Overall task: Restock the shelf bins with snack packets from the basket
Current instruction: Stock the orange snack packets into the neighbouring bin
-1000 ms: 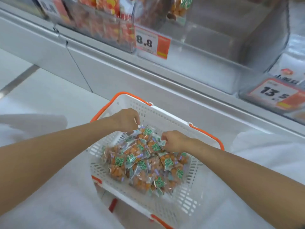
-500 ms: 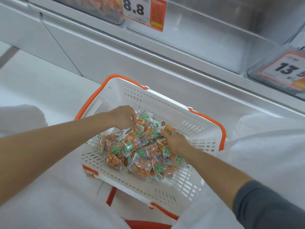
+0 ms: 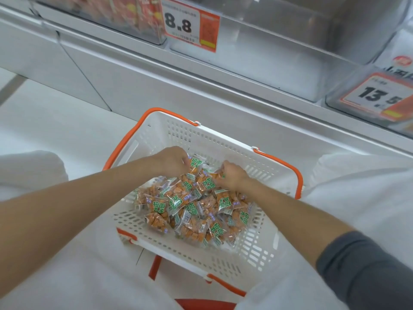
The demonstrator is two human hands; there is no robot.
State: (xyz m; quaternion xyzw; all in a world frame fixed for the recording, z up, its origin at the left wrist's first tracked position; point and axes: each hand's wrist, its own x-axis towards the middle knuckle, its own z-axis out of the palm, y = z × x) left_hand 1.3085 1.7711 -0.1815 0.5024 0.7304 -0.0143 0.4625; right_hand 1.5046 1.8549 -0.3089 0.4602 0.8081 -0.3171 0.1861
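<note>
Here, in the head view, a white basket (image 3: 201, 139) with orange handles (image 3: 283, 166) sits low in front of the shelf (image 3: 156, 86). The snack packets (image 3: 194, 209) are heaped inside the basket. They are small clear wrappers with orange pieces and green labels, and the pile fills most of the basket floor.

Both hands reach into the far end of the pile. The left hand (image 3: 172, 161) comes in from the left with its fingers curled down, pinching packets at the top of the heap. The right hand (image 3: 232, 175) lies just beside it, a little nearer the right wall, and its fingers are curled round packets as well. The two hands are close but not touching. A grey sleeve (image 3: 368, 265) covers the right upper arm; the left forearm is bare.

Above, a clear bin (image 3: 268, 52) on the shelf carries a price tag (image 3: 185, 23) reading 8.8. To its left another bin (image 3: 111, 12) holds red and orange packs, blurred. At the right edge a second tag (image 3: 377, 95) reads 13.5. White fabric (image 3: 33, 171) shows on both sides of the basket.
</note>
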